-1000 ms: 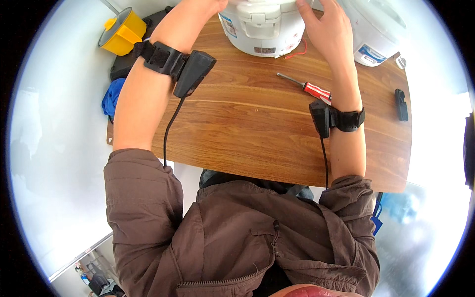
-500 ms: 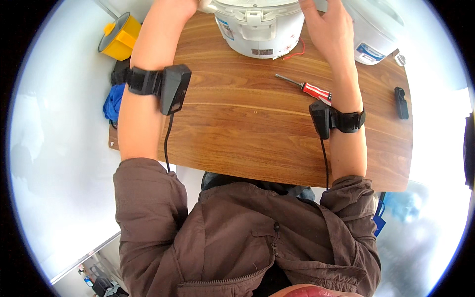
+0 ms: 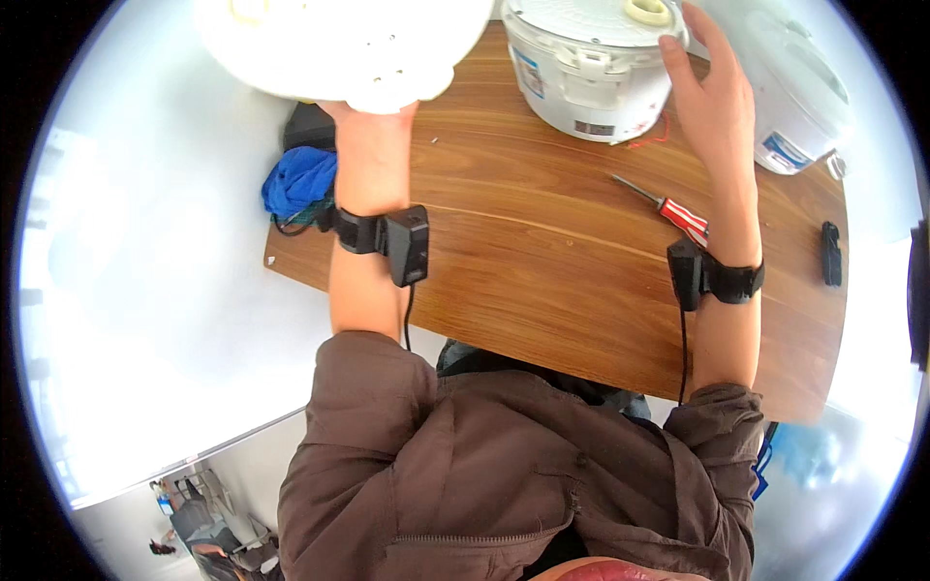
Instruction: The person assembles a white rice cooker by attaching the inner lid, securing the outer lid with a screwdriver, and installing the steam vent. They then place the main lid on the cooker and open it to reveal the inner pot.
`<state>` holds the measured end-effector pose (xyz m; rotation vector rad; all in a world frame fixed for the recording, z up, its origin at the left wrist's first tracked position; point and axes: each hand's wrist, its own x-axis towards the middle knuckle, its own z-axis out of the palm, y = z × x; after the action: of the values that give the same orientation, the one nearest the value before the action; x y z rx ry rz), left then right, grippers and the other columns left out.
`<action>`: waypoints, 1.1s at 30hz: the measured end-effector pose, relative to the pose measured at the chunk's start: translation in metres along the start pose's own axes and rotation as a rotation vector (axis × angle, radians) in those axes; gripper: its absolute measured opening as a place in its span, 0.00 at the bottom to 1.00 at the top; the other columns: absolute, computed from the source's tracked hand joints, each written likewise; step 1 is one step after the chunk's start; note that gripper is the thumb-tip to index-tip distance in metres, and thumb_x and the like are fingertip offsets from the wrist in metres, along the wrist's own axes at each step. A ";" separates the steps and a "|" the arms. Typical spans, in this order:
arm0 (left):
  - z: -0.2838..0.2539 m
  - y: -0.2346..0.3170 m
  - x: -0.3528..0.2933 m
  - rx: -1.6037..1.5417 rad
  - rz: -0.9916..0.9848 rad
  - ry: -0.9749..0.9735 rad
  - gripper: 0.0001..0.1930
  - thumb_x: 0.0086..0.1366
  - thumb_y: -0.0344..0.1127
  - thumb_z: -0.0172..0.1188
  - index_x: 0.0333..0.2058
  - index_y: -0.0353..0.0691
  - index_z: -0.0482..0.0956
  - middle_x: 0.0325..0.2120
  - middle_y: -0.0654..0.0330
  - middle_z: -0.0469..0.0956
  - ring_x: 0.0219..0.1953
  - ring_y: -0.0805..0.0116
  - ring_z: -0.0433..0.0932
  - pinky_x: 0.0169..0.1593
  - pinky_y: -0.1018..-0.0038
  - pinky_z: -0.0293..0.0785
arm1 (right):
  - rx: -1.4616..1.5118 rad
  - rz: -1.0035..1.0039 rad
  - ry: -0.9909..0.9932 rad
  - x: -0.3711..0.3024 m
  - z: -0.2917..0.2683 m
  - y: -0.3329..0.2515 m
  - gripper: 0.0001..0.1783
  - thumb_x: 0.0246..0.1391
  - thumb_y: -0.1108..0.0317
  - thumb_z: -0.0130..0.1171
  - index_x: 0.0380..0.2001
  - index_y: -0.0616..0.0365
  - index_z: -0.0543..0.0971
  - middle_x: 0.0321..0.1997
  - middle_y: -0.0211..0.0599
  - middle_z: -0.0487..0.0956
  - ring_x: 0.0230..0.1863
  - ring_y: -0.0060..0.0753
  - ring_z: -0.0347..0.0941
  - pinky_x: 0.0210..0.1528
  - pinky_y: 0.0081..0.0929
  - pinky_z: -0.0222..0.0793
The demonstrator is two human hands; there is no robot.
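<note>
A white rice cooker stands at the far side of the wooden table, its top panel showing and a pale ring on it. Up at the far left, my left hand holds a rounded white plastic cover with small holes, raised above the table. That cover hides the fingers. Beside the cooker's right rim is my right hand, thumb and fingers apart, the thumb at the rim's edge. A screwdriver with a red-and-white handle lies near my right wrist.
Another white rice cooker stands at the back right. A small black object lies by the table's right edge. Blue cloth and a black item sit at the left edge. Red wire shows beside the cooker's base.
My left hand has lifted the white cover off the cooker and carried it left. The cooker's top panel and ring now show. My right hand stays by the rim; the view has shifted.
</note>
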<state>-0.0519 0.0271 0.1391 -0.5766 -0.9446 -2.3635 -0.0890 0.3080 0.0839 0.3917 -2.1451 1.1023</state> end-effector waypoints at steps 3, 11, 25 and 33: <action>0.008 0.003 -0.012 0.002 -0.009 -0.026 0.22 0.77 0.38 0.46 0.60 0.27 0.71 0.52 0.48 0.80 0.49 0.56 0.82 0.50 0.59 0.83 | -0.117 -0.068 -0.008 0.002 0.012 0.016 0.24 0.64 0.53 0.60 0.61 0.48 0.78 0.55 0.44 0.80 0.53 0.42 0.77 0.58 0.35 0.70; 0.019 -0.001 -0.035 -0.007 -0.047 -0.068 0.22 0.76 0.38 0.47 0.60 0.27 0.71 0.52 0.48 0.80 0.49 0.57 0.82 0.50 0.60 0.83 | -0.107 -0.079 -0.054 -0.003 0.014 0.011 0.22 0.65 0.55 0.61 0.60 0.46 0.80 0.62 0.42 0.79 0.60 0.43 0.76 0.61 0.36 0.69; 0.022 0.005 -0.065 0.000 -0.067 -0.066 0.22 0.75 0.37 0.49 0.60 0.27 0.72 0.51 0.49 0.80 0.49 0.58 0.81 0.51 0.61 0.81 | -0.112 -0.124 -0.060 -0.001 0.013 0.013 0.21 0.64 0.56 0.62 0.58 0.49 0.80 0.63 0.41 0.78 0.63 0.46 0.73 0.64 0.37 0.67; 0.025 -0.007 -0.059 0.019 -0.070 -0.064 0.22 0.75 0.37 0.49 0.60 0.27 0.72 0.51 0.50 0.80 0.48 0.59 0.81 0.51 0.62 0.80 | -0.141 -0.113 -0.075 -0.001 0.014 0.017 0.21 0.65 0.57 0.61 0.58 0.49 0.80 0.64 0.40 0.77 0.64 0.46 0.73 0.65 0.37 0.67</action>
<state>-0.0062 0.0674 0.1197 -0.6242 -1.0302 -2.4071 -0.1041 0.3068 0.0673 0.4889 -2.2213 0.8808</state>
